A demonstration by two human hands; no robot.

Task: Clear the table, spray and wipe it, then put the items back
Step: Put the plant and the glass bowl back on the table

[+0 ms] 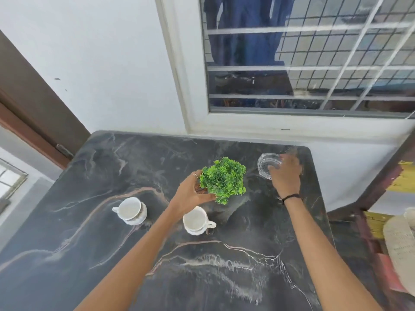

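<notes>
On the worktop (89, 221): plant (223, 179) at centre, glass dish (267, 164) to its right near the far edge. Two cups nearer the viewer: one (131, 211) left, one (196, 221) directly before the plant.

Setting: a room in a home. Evidence: dark marble-patterned tabletop with pale veins (224, 277), set against a plain white plastered wall (107, 63); white-framed window with white metal grille bars (314, 68), dark blue cloth hanging outside it (247, 30); brown wooden door frame (33, 104) at left. Household tableware: two white ceramic cups with handles (131, 211) (196, 220), a small green artificial leafy plant (223, 179), a clear glass dish (268, 164).
</notes>
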